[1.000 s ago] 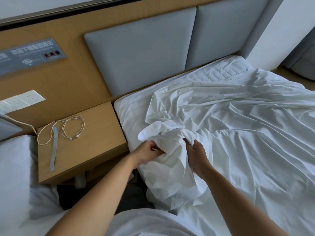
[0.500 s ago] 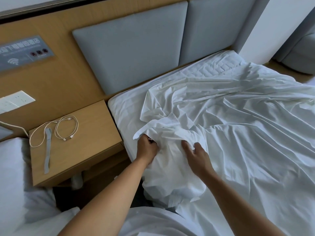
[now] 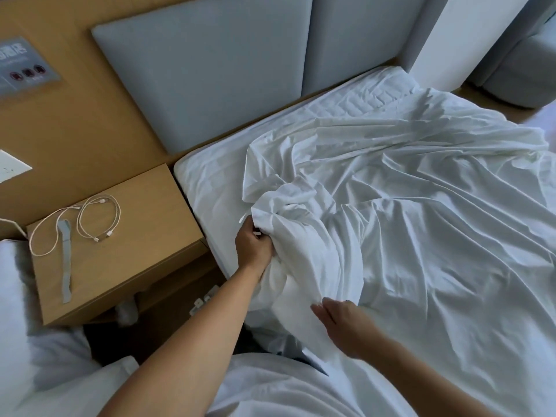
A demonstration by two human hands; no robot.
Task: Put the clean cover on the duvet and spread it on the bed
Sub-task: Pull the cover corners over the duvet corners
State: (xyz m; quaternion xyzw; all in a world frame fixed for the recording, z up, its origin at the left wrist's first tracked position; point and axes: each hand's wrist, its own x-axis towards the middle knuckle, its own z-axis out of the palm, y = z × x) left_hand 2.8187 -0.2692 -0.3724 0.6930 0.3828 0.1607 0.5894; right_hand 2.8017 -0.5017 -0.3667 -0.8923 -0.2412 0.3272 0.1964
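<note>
A white duvet cover (image 3: 421, 224) lies crumpled across the bed (image 3: 207, 188), bunched into a thick fold near the bed's left edge. My left hand (image 3: 252, 246) grips that bunch at its left side, fingers curled into the cloth. Lower down, my right hand (image 3: 340, 323) rests with fingers extended against the hanging edge of the cover, holding nothing that I can see. The quilted mattress pad (image 3: 361, 97) shows bare near the headboard. Whether the duvet is inside the cover is hidden.
A wooden nightstand (image 3: 150, 224) stands left of the bed with a coiled white cable (image 3: 87, 224) and a grey strap (image 3: 65, 260). Grey padded headboard panels (image 3: 210, 70) rise behind. White bedding (image 3: 18, 311) is piled at the left edge. A grey seat (image 3: 523, 70) is far right.
My right hand let go of the bunch and dropped down toward the bed's near edge. My left hand stayed gripping the bunched cover. The view shifted right.
</note>
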